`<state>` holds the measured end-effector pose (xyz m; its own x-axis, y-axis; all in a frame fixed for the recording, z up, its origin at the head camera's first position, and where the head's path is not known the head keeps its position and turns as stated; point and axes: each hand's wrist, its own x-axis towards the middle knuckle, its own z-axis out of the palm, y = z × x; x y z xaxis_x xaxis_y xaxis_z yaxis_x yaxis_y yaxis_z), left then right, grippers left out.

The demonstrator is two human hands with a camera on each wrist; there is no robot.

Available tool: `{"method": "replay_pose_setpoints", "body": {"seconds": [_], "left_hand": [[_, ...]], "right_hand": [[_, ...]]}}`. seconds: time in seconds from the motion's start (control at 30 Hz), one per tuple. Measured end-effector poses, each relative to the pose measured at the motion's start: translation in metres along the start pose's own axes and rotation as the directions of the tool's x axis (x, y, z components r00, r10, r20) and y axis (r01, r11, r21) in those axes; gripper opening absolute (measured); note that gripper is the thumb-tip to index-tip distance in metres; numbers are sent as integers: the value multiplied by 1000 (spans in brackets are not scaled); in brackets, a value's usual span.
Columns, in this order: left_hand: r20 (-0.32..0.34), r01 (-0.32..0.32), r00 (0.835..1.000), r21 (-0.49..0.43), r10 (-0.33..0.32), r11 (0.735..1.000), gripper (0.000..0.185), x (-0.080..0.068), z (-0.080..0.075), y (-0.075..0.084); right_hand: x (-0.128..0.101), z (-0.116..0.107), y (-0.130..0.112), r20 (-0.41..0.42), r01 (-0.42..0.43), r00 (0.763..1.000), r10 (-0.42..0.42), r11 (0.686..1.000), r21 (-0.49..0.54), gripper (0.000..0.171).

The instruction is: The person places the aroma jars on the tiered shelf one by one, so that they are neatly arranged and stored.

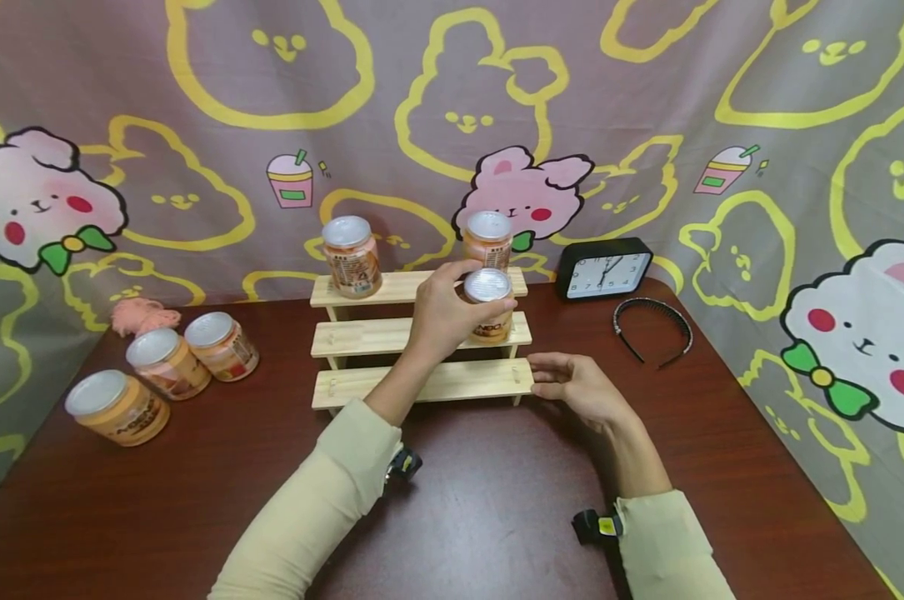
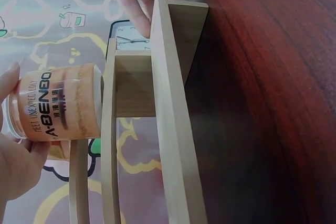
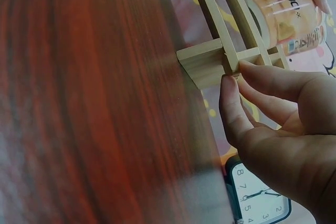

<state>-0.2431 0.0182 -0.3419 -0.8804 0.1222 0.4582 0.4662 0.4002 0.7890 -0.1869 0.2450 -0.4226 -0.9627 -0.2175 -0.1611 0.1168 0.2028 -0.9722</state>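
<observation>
My left hand (image 1: pixel 446 310) grips an orange-labelled jar (image 2: pixel 59 100) with a silver lid, fingers and thumb around its upper part. This jar is upright at the right end of the middle tier of a three-tier wooden stand (image 1: pixel 437 383); its base looks to be on or just at the board. My right hand (image 1: pixel 582 390) pinches the right end of the lowest board between thumb and fingers, plainest in the right wrist view. On the top tier stand two similar jars, a left jar (image 1: pixel 352 262) and a right jar (image 1: pixel 487 237), the latter partly hidden behind the gripped one.
Three more jars (image 1: pixel 172 364) stand on the left of the brown table (image 1: pixel 466 500), beside a pink fluffy item (image 1: pixel 144 317). A black-framed clock (image 1: pixel 604 268) and a headband (image 1: pixel 652 325) are at the right. A patterned curtain (image 1: pixel 392 108) hangs behind.
</observation>
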Motion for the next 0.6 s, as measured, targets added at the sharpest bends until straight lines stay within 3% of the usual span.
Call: {"method": "replay_pose_setpoints", "body": {"seconds": [0.6], "left_hand": [[36, -49, 998, 68, 46, 997, 68, 1, 4, 1]], "right_hand": [[0, 0, 0, 5, 15, 1000, -15, 1000, 3, 51]]}}
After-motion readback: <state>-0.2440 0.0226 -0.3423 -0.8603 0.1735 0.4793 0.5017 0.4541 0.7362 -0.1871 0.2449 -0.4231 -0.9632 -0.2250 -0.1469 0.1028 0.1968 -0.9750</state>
